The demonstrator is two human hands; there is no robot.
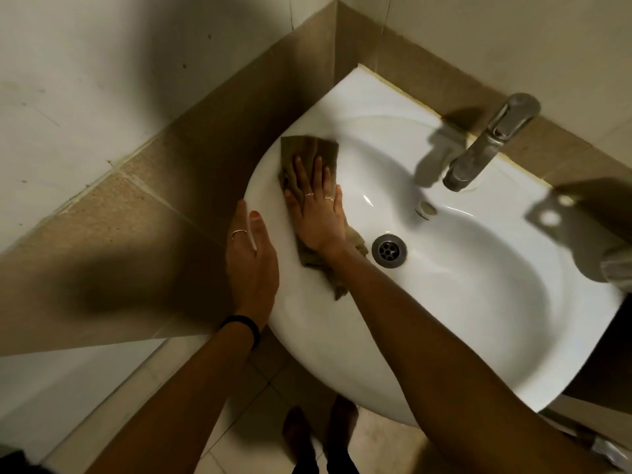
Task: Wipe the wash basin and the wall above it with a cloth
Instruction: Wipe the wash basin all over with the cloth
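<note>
A white wash basin (478,302) is fixed in a tiled corner. An olive-brown cloth (309,148) lies spread over its left rim and inner slope. My right hand (316,213) presses flat on the cloth, fingers stretched out toward the rim, with cloth showing past the fingertips and behind the wrist. My left hand (251,258) rests on the outer left edge of the basin, fingers apart, holding nothing. The wall (513,35) above the basin is pale tile over a brown tile band.
A metal tap (489,145) stands at the basin's back, and the drain (389,250) sits just right of my right wrist. A brown tiled ledge (119,234) runs along the left. Bare feet (318,436) stand on the tiled floor below.
</note>
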